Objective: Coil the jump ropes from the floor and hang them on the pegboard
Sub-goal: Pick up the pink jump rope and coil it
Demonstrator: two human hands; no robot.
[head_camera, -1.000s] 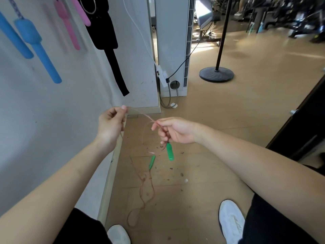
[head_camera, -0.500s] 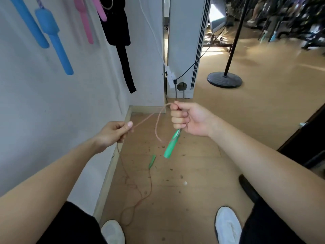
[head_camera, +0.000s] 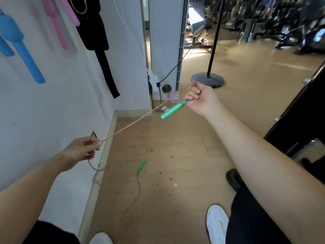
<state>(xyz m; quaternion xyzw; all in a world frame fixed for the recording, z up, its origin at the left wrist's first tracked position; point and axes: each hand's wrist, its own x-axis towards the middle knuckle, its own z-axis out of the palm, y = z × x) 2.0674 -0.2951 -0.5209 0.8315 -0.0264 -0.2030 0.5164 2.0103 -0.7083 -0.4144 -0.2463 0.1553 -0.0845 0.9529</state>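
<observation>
A thin pinkish jump rope (head_camera: 133, 122) stretches taut between my two hands. My right hand (head_camera: 199, 97) grips the rope where it enters one green handle (head_camera: 173, 110), which sticks out down-left from my fist, along with a small loop of rope. My left hand (head_camera: 82, 149) pinches the rope lower left, near the wall. From there the rope drops in loose curls along the baseboard and runs over the floor to the second green handle (head_camera: 141, 166), which lies on the wood.
On the white wall at upper left hang blue handles (head_camera: 21, 50), pink handles (head_camera: 58, 27) and a black strap (head_camera: 103, 60). A white upright unit (head_camera: 165, 46) with cables stands ahead. A black pole stand (head_camera: 208, 79) is to its right, dark furniture (head_camera: 299, 110) at the right edge. My white shoes (head_camera: 217, 222) are below.
My right hand rose up and to the right with the green handle while my left hand dropped down-left, pulling the rope taut between them. The handle on the floor stayed put.
</observation>
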